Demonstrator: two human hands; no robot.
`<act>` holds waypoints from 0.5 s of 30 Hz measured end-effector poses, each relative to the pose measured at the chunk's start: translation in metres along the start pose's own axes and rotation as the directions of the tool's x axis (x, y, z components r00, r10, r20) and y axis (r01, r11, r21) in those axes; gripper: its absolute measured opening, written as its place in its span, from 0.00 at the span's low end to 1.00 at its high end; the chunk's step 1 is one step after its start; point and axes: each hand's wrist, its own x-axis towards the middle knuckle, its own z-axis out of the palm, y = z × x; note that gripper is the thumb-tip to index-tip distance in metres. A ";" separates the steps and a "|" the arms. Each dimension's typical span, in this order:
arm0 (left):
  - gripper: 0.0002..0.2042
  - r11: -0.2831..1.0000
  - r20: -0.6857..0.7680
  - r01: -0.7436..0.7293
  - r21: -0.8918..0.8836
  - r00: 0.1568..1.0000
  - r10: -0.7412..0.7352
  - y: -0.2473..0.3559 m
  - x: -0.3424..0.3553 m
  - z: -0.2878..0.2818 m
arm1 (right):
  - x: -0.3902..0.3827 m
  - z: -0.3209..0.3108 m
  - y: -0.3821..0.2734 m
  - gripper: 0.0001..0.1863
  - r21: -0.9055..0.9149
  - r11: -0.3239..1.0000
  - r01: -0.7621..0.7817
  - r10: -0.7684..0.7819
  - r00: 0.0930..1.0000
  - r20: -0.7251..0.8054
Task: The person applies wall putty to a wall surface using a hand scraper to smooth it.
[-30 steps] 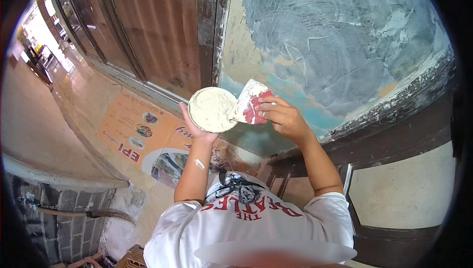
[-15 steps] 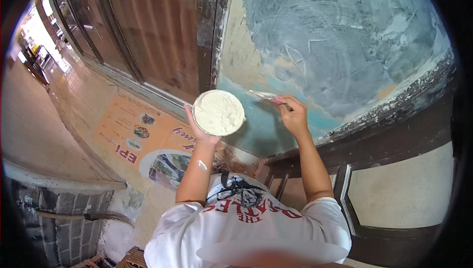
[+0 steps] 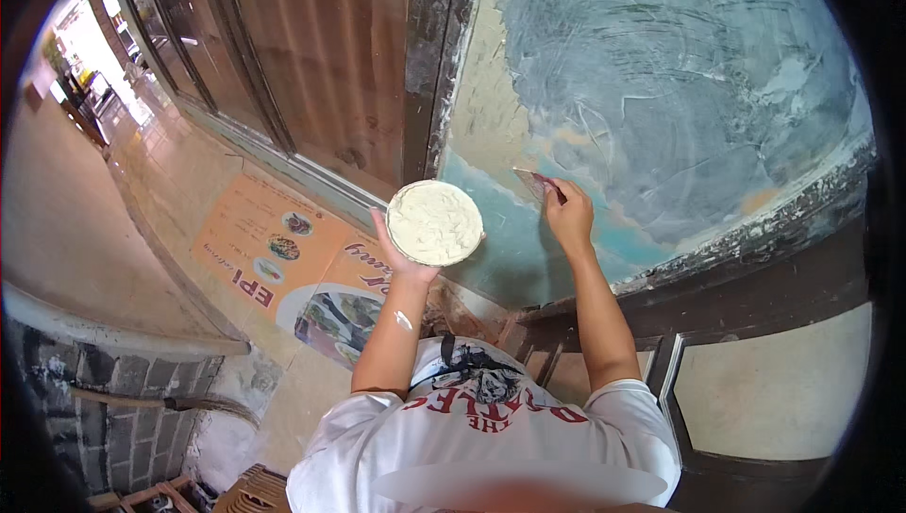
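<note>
Tub (image 3: 434,222) of cream-coloured paste sits near the middle of the view, filled close to its rim. The left hand (image 3: 404,262) cradles it from below, that grip wrapped on the tub with the thumb at nine o'clock and a fingertip near four. Between two and three o'clock from the tub, the right hand (image 3: 571,216) has its grip closed on a scraper (image 3: 535,183), whose thin end points towards ten o'clock. The scraper is seen nearly edge-on, so I cannot tell whether it touches the wall (image 3: 651,88), which spreads at two o'clock with streaked grey coating.

The open tub seems the main risk: it rests on one hand, so a dipped wrist or a knock from the scraper could tip it. Paste could then drop onto the printed banner (image 3: 269,247) lying between eight and nine o'clock. Paste on the fingers might let the scraper twist, and a steep or uneven press could leave ridges. The white smear (image 3: 404,320) on the left forearm could rub off onto the shirt (image 3: 472,461).
</note>
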 end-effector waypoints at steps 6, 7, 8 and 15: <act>0.46 0.997 0.066 0.068 -0.033 0.996 -0.066 -0.001 0.000 -0.003 | 0.000 0.000 -0.002 0.11 0.020 0.999 0.031 -0.030 0.998 -0.063; 0.46 0.997 0.064 0.065 -0.035 0.996 -0.062 0.000 0.002 -0.007 | -0.001 0.000 -0.002 0.11 0.049 0.998 0.042 -0.039 0.997 -0.060; 0.46 0.998 0.049 0.055 -0.034 0.997 -0.054 -0.001 0.005 -0.008 | -0.001 0.000 -0.002 0.11 0.075 0.996 0.051 -0.047 0.997 -0.060; 0.43 1.000 0.052 0.003 -0.001 0.999 -0.003 -0.002 0.003 -0.008 | 0.006 0.007 -0.006 0.09 -0.058 0.995 0.083 -0.086 0.995 -0.052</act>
